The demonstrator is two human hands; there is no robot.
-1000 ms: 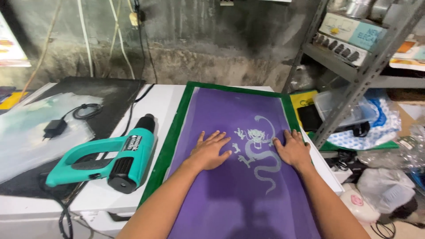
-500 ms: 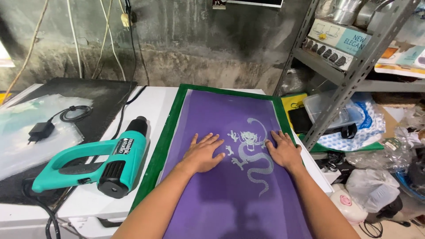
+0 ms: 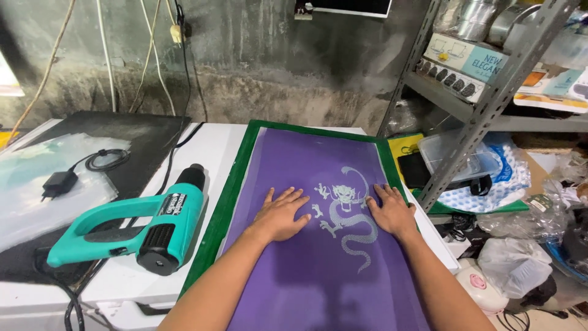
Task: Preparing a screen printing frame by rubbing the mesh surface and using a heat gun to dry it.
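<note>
A purple fabric sheet (image 3: 318, 276) lies flat on a green mat (image 3: 211, 233) on the white table. A white dragon print (image 3: 346, 211) sits in the middle of the fabric. My left hand (image 3: 282, 213) presses flat on the fabric just left of the dragon, fingers spread. On the dragon's right side my right hand (image 3: 391, 210) rests palm down near the fabric's edge. Neither hand holds anything.
A teal heat gun (image 3: 131, 227) lies on the table left of the mat, its cord trailing off the front. A black charger with coiled cable (image 3: 67, 178) rests on a dark board at far left. A metal shelf rack (image 3: 490, 98) with boxes and bags stands at right.
The view has shifted slightly, so everything sits a little further left. Both hands stay flat on the fabric beside the dragon, with hardly any movement.
</note>
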